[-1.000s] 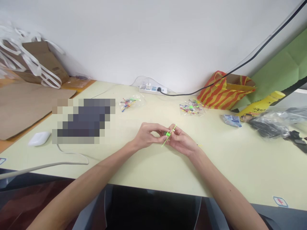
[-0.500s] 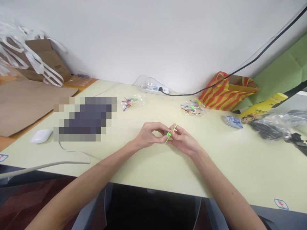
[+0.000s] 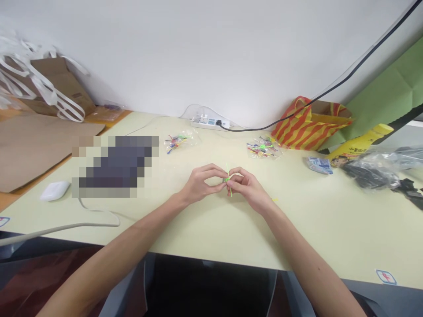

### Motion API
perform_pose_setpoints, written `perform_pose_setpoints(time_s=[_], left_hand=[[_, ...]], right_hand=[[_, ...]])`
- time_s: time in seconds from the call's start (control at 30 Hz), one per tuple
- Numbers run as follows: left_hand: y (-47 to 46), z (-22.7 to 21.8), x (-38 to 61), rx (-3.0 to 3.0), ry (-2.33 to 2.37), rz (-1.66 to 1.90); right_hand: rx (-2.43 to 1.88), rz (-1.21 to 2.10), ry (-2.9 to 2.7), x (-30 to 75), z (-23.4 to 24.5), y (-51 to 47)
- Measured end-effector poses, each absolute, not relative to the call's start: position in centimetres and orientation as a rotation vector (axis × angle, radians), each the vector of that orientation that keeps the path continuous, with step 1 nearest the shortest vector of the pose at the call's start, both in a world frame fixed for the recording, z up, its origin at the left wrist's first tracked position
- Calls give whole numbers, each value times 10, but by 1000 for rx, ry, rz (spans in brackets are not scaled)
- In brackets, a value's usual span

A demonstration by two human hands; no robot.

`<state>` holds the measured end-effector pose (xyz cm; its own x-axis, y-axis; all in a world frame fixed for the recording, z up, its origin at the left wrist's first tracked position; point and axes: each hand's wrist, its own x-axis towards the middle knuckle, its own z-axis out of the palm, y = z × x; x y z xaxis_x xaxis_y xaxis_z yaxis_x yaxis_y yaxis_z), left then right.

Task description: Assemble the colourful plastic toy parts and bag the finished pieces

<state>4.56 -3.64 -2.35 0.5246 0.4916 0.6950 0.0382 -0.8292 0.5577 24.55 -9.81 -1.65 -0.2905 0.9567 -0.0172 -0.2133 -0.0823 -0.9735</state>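
My left hand and my right hand meet over the middle of the pale yellow-green table. Both pinch a small green plastic piece with a thin green stick through it. The stick stands nearly upright between the fingertips. The fingers of both hands are curled round it, so part of the piece is hidden.
Two clear bags of coloured plastic pieces lie farther back. A power strip sits by the wall. A striped bag, yellow bottle, blue packet and black plastic bags fill the right. A white case and cable lie at left.
The green stick has turned from slanting up to the right to nearly upright. Both hands have stayed together at the same spot, with fingers shifted slightly.
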Motion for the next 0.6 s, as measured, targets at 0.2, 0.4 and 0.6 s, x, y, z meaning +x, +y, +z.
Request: perform_pose_setpoints(time_s=[0.2,0.4,0.6], left_hand=[[-37,-23,47,2289,434,1267],[-37,-23,49,2276,425,1290],[-39,-24,49,2298,422,1327]], right_hand=[[-960,1566,-1180,245,-19,-98],[-917,1600,-1161,245,-18,-99],[-920,1594,-1212,243,-16,-99]])
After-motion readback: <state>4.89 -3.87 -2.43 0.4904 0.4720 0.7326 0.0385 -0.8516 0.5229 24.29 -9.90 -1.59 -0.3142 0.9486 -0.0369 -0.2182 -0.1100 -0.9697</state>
